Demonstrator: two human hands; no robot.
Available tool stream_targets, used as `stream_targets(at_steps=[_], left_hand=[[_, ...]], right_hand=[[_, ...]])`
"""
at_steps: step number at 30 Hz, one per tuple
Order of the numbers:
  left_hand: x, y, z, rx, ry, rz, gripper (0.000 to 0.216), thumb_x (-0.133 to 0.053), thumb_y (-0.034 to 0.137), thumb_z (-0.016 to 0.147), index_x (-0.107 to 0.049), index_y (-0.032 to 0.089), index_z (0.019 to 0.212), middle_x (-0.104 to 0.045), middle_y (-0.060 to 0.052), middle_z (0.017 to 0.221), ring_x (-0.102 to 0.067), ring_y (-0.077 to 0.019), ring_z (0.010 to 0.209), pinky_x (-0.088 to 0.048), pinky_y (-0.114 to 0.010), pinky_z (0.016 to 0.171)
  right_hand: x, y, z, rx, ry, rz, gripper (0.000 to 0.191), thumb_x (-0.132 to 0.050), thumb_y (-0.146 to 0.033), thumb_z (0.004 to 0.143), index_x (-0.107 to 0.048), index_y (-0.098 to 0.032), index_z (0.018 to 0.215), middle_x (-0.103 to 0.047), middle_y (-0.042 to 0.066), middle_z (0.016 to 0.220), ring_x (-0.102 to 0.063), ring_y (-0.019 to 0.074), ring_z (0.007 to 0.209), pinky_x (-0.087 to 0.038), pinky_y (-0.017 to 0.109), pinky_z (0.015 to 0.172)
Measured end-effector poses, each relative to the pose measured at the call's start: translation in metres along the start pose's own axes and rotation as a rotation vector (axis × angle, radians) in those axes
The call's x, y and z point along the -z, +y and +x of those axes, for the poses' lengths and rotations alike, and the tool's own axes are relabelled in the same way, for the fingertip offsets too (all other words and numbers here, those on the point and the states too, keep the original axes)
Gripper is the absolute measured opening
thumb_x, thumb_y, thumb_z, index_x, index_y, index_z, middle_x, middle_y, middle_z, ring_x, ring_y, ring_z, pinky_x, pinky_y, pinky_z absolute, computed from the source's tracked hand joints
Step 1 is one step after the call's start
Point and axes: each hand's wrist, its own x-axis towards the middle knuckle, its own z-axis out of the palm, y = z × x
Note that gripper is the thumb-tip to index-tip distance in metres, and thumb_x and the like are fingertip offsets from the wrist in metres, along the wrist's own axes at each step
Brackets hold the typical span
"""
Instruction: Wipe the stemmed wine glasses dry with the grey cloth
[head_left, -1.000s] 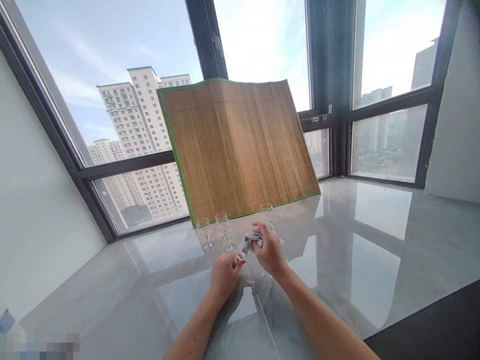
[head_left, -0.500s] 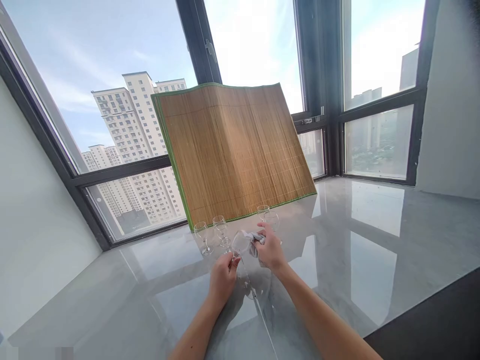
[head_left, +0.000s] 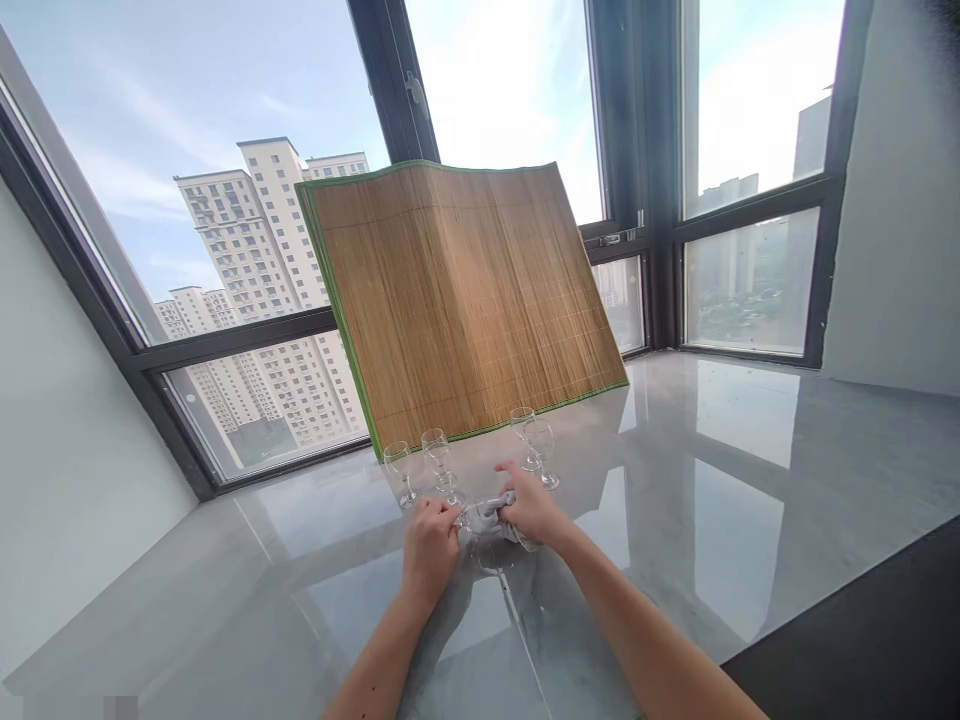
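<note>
From where I'm watching I count five small clear stemmed glasses: two standing left [head_left: 398, 468] [head_left: 437, 457], two right [head_left: 521, 424] [head_left: 541, 446], one [head_left: 475, 519] gripped by my left hand [head_left: 429, 545] low over the glossy grey marble counter [head_left: 750, 480]. My right hand [head_left: 534, 510] is clenched on one grey cloth [head_left: 496, 507] against that glass. One leaning bamboo mat [head_left: 457, 300] close behind; lots of bare counter to the right, its dark edge near me.
</note>
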Motion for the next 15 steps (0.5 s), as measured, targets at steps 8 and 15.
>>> stream_targets(at_steps=[8,15], left_hand=[[-0.007,0.005,-0.001,0.064,0.012,-0.104,0.016,-0.054,0.015,0.085,-0.069,0.020,0.082,-0.061,-0.004,0.081,-0.052,-0.0210,0.086,-0.039,-0.032,0.080],[-0.012,0.010,-0.001,0.184,0.153,-0.179,0.025,-0.055,0.035,0.088,-0.061,0.021,0.069,-0.056,-0.003,0.076,-0.053,-0.0216,0.082,-0.039,-0.031,0.076]], right_hand=[[0.010,-0.025,0.003,-0.106,0.153,0.437,0.059,-0.069,-0.025,0.059,-0.049,-0.020,0.114,-0.063,-0.002,0.075,-0.060,0.0160,0.061,-0.046,0.027,0.055],[0.011,-0.016,0.007,-0.074,0.352,0.298,0.055,-0.068,-0.033,0.065,-0.049,-0.019,0.115,-0.068,0.002,0.082,-0.066,0.0195,0.071,-0.051,0.031,0.068]])
